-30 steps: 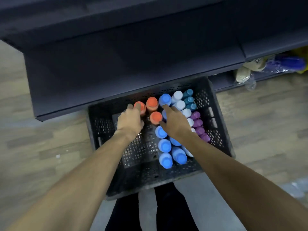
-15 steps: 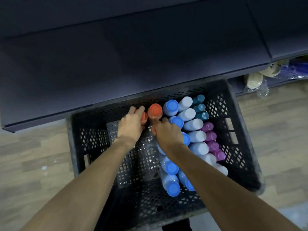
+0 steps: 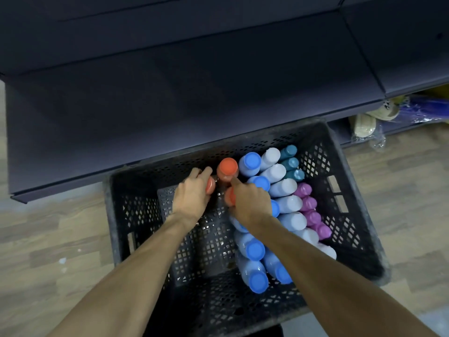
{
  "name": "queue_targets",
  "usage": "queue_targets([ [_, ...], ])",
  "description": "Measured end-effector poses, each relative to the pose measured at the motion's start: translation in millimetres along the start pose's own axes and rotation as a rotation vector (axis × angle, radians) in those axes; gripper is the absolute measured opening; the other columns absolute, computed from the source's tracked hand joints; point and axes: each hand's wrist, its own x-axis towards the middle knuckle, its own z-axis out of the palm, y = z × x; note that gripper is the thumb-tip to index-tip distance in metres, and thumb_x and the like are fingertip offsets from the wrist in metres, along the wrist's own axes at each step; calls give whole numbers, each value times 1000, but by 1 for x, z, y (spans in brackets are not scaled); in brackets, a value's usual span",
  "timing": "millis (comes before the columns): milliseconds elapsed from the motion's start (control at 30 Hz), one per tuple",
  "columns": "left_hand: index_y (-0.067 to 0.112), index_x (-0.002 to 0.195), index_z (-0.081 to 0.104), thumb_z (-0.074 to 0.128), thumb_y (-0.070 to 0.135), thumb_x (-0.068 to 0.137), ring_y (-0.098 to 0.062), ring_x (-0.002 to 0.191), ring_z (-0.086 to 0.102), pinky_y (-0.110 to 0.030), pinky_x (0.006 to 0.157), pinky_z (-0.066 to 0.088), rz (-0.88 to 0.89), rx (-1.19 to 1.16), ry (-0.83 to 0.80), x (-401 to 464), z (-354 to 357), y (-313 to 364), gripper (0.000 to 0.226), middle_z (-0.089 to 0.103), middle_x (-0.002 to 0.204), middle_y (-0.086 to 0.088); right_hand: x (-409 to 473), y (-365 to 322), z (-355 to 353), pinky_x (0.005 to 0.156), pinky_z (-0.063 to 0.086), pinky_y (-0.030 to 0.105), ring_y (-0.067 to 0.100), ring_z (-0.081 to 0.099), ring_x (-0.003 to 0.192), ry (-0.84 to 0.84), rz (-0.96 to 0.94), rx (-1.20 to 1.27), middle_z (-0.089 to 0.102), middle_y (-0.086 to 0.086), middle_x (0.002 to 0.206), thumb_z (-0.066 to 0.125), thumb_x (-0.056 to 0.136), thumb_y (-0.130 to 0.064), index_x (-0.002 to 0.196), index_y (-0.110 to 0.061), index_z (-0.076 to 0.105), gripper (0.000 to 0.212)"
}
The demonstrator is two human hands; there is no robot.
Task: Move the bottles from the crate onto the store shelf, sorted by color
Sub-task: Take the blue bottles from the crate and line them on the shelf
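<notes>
Both hands are closing in since a second ago: left hand [image 3: 192,193] and right hand [image 3: 250,203] fingers are curling round orange-capped bottles [image 3: 227,167] by the crate [image 3: 349,190] far wall, readying a lift toward the shelf [image 3: 170,93].

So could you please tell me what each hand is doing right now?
Left hand: grips an orange-capped plastic bottle.
Right hand: grips another orange-capped bottle.

Both bare forearms are extended forward and downward, converging toward the hands. The left hand [image 3: 193,194] is curled, palm down, fingers bent over — a grip is made. The right hand [image 3: 250,203] is likewise closed, index finger stretched forward.
</notes>
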Motion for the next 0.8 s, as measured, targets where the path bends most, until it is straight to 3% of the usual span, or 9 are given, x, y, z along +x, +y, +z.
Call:
queue_targets([
  [100,24,116,46,72,12,77,-33,84,64,-41,69,54,43,20,-42,-26,-37,2,48,52,110,0,-23,3,-34,63,38,34,32,63,91,45,18,87,66,6,96,61,84,-23,133,-26,42,52],
  [233,24,110,47,73,23,72,-34,84,63,-39,71,51,62,31,-92,-65,-124,13,46,52,102,-1,-68,-2,-112,67,47,34,30,63,87,58,53,268,67,4,90,68,77,-40,109,-27,53,38],
  [400,24,118,40,74,30,71,-38,86,61,-41,73,47,125,131,28,-113,-242,39,58,55,100,-5,-136,-3,-214,74,51,29,14,65,83,153,-33,601,70,-7,86,72,62,-51,97,-31,62,43],
  [600,25,111,40,70,31,68,-33,81,57,-37,67,44,231,125,141,-154,-366,72,52,54,92,-3,-192,-15,-308,75,45,18,7,62,88,294,-227,594,68,-14,95,83,68,-36,110,-28,60,48],
  [700,25,106,41,71,32,64,-29,82,55,-35,65,42,288,140,191,-170,-416,85,52,57,91,-2,-207,-23,-349,79,48,23,8,61,89,391,-297,569,68,-11,100,83,69,-40,114,-23,60,54],
  [800,25,102,44,74,35,61,-26,82,57,-37,66,46,335,145,253,-187,-459,95,52,61,89,1,-220,-35,-390,78,52,28,7,62,84,545,-335,535,70,-11,94,83,63,-48,105,-26,64,51],
])
